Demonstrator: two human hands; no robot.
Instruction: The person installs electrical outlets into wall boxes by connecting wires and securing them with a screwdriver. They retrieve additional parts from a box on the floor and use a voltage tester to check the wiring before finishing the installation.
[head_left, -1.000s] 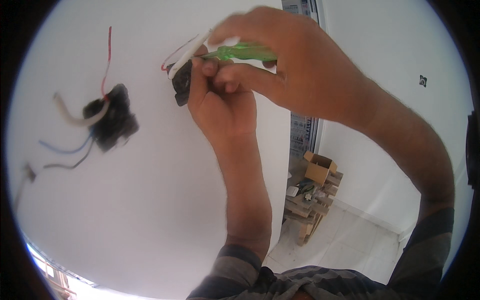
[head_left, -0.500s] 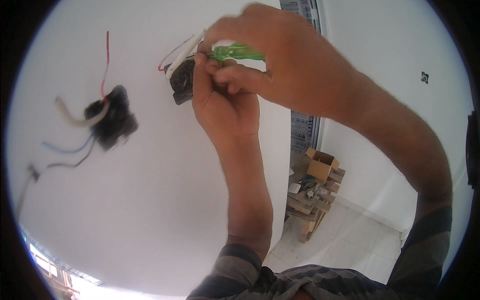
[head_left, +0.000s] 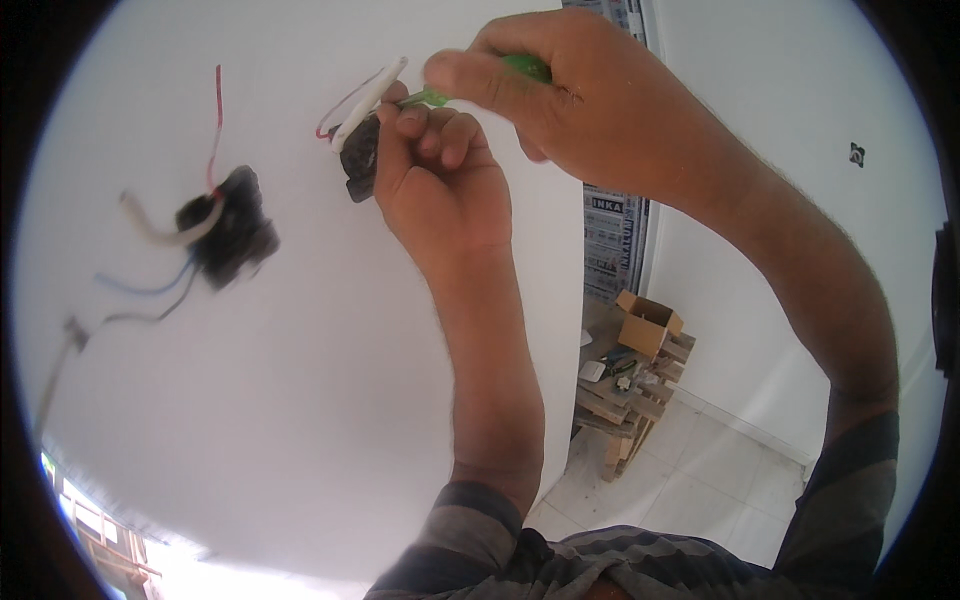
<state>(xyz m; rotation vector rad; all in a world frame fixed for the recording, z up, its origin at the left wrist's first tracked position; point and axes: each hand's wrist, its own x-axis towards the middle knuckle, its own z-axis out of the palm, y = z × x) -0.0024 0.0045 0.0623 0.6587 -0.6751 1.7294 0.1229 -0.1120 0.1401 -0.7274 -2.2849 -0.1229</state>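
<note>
My right hand (head_left: 580, 110) grips a green-handled screwdriver (head_left: 526, 67), whose shaft reaches left to my left fingertips. My left hand (head_left: 445, 185) is curled with fingertips pinched at a black box recess (head_left: 358, 170) in the white wall; what they hold there is hidden. A thick white cable (head_left: 362, 113) and a thin red wire (head_left: 322, 131) stick out there, beside my fingers. Further left, another black recess (head_left: 228, 235) has red (head_left: 218, 110), white (head_left: 158, 225), blue (head_left: 135, 283) and grey (head_left: 140, 315) wires coming out, slightly blurred.
A wooden pallet stand (head_left: 625, 420) at lower right holds an open cardboard box (head_left: 645, 325) and tools (head_left: 615, 370), on a tiled floor (head_left: 700, 470). Behind are a printed-film-covered frame (head_left: 615, 250) and a white wall with a small fitting (head_left: 856, 154). Bright daylight shows at lower left.
My right hand has moved up and turned, its thumb rising from beside my left fingers onto the screwdriver, now covering most of the handle. My left hand stays at the same recess.
</note>
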